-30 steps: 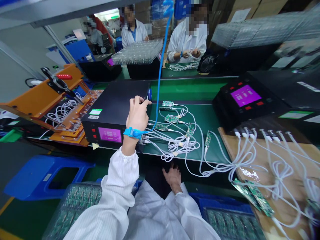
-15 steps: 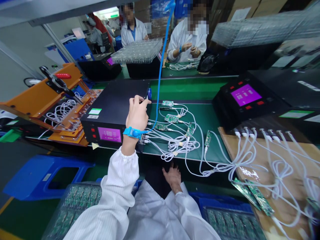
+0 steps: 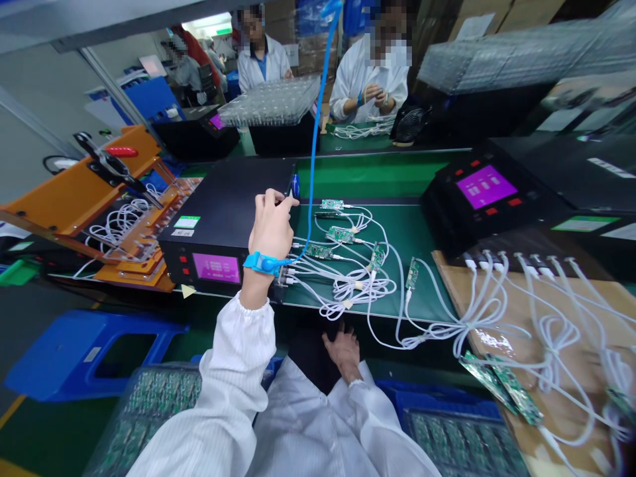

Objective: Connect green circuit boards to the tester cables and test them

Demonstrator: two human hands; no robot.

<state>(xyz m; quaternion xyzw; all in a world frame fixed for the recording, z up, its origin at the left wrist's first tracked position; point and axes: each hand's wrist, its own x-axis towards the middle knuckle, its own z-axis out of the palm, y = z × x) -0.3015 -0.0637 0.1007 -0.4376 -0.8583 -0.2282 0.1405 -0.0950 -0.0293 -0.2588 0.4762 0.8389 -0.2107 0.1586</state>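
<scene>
Black box (image 3: 223, 192), its pink-purple screen (image 3: 216, 267) lit, sits on the green bench top (image 3: 382, 222), ahead of the person and toward the left; the left hand (image 3: 271, 225) rests over its right edge, back of the hand upward, fingers bent and lying toward the rear of the box; whether those fingers grip anything I cannot tell, since the hand hides their undersides; a round blue part (image 3: 295, 186) shows at the box's right side, just beside the fingertips; a blue wrist strap (image 3: 265, 264) circles the left wrist, and a blue cord (image 3: 313, 165) runs upward from it.

Right hand (image 3: 342, 348) lies low at the lap, fingers spread and open, below the bench's front edge and well apart from the box.

White cables (image 3: 365, 288) run from the box's right side, close by the left wrist, and loop across the bench; small green circuit boards (image 3: 340, 234) lie among them, to the right of the left hand; an orange fixture (image 3: 54, 192) with a red handle (image 3: 122, 152) stands just left of the box; a second black box (image 3: 551, 169), its magenta screen (image 3: 487, 186) lit, stands at the right, well apart from both hands.
</scene>
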